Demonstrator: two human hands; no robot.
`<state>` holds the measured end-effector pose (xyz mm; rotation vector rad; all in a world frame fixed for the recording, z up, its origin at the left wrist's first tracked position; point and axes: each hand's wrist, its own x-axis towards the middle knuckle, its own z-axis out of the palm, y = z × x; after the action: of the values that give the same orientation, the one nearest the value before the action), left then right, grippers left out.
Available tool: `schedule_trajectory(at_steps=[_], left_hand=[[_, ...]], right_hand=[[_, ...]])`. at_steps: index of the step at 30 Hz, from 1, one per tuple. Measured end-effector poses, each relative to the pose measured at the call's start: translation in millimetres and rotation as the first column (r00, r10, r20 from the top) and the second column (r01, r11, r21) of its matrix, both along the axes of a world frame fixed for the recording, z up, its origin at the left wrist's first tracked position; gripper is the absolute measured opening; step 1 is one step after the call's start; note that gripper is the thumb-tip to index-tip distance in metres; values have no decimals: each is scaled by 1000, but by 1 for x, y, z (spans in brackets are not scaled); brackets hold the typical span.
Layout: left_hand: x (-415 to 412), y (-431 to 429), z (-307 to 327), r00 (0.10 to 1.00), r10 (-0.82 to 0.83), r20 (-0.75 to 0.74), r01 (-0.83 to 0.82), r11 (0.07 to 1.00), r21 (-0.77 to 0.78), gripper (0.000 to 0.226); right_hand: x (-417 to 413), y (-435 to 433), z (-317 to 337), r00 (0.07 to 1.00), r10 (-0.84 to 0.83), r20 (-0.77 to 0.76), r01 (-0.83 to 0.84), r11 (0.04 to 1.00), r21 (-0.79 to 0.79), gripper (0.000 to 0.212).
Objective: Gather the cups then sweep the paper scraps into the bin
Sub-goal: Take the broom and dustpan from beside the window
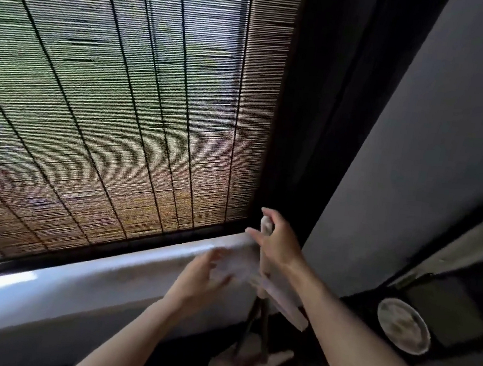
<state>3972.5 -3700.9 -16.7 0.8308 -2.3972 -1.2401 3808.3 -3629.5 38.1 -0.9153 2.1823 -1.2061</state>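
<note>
Gripping the top of the pale broom handle (265, 224) with my right hand (279, 246), I am holding my left hand (202, 274) slack and empty just beside it, above the dustpan (243, 363).

Bamboo blind (109, 92) above white sill (103, 275)

Bare left hand (206, 272) pretty blurry, outline smeared. Bare right hand (275, 241) sharper, edges clean. Slim bare left forearm (139, 330), bare right forearm (353, 325), uncovered all way to frame edge.
</note>
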Motion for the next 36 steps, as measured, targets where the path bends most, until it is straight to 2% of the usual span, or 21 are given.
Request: schedule_trajectory(at_steps=[5, 8, 14, 17, 19, 21, 23, 28, 32, 36], left_hand=[[-15, 7, -3, 998, -39, -43, 39, 999, -6, 42], [-36, 19, -7, 996, -89, -23, 90, 995, 48, 40], [-72, 51, -26, 935, -326, 139, 307, 941, 140, 69], [-81, 63, -32, 892, -424, 158, 376, 889, 263, 100], [-86, 66, -39, 872, -460, 169, 409, 873, 267, 88], [-90, 65, -45, 847, -486, 217, 464, 874, 147, 69], [-96, 62, -49, 819, -526, 232, 510, 851, 127, 58], [-109, 53, -49, 762, -631, 147, 630, 774, 61, 18], [-120, 54, -49, 688, -694, 210, 695, 714, 83, 19], [-124, 61, -47, 709, -645, 286, 665, 746, 35, 21]], right_hand=[[-7, 16, -6, 997, -74, -27, 72, 995, -71, 21], [-16, 43, -3, 993, -118, -3, 116, 986, -121, 11], [-26, 100, 0, 968, -238, 80, 249, 952, -180, 14], [-26, 124, 1, 943, -310, 119, 330, 918, -221, 13], [-23, 137, 0, 925, -357, 133, 380, 890, -253, 18], [-20, 150, -2, 907, -399, 134, 421, 865, -273, 23], [-17, 160, -4, 891, -437, 121, 454, 849, -270, 23], [-20, 175, -7, 864, -493, 101, 499, 813, -299, 25], [-26, 183, -8, 848, -501, 174, 530, 785, -321, 29], [-26, 196, 7, 837, -513, 192, 546, 757, -358, 29]])
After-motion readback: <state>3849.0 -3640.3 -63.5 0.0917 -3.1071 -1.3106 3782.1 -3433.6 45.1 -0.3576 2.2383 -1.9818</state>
